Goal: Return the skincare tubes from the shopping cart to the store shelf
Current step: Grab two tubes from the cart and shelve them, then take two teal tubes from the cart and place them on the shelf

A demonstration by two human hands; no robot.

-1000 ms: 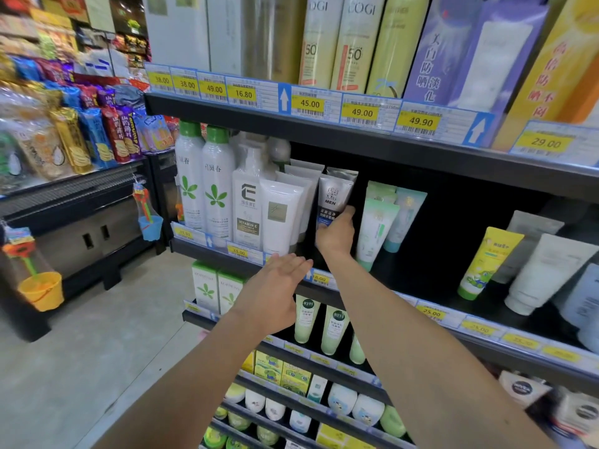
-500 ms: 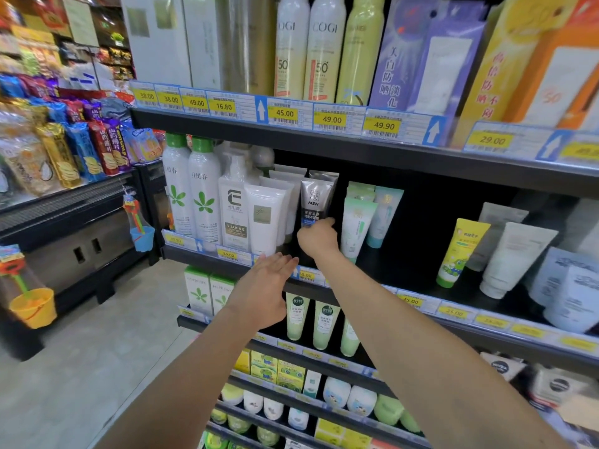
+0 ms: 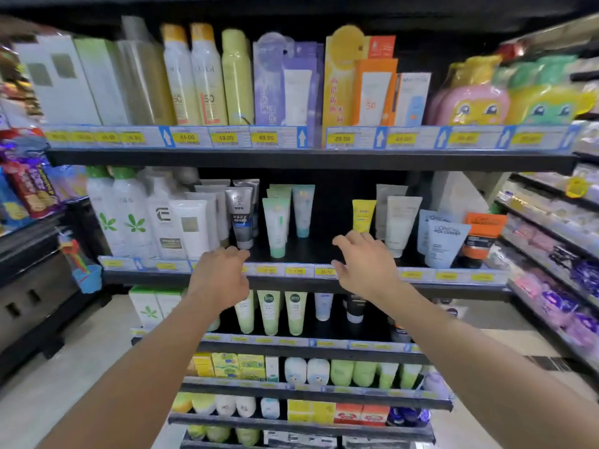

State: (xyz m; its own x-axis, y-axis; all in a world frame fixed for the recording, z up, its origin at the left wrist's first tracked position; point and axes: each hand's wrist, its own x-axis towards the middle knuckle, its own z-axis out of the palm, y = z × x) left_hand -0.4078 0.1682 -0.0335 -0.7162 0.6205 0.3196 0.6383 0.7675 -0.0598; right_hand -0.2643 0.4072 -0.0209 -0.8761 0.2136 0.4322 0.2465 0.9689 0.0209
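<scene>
Two bare arms reach in from below, and both hands are empty. The left hand (image 3: 223,275) hangs at the shelf (image 3: 311,251) lip with its fingers loosely bent, holding nothing, its fingertips just below the grey men's tube (image 3: 240,217). The right hand (image 3: 363,265) is spread, fingers relaxed, in front of the bare gap in the middle of the same shelf, just under the yellow tube (image 3: 363,215).

A second ago the right hand was up against the grey tube among the white ones; now it has let go and drawn back to the right, and the tube stands on its own. The left hand has stayed near the shelf edge.

On that shelf every tube stands upright, long axis vertical, cap down and crimped end up. Counting from the front: one grey tube with a second just behind it, one front mint green tube (image 3: 275,226) with more stacked behind, one pale blue tube (image 3: 303,209), one yellow tube, and two green-capped white bottles (image 3: 120,212) at the left end.

Further back, the upper shelf carries three tall spray cans (image 3: 207,76).
</scene>
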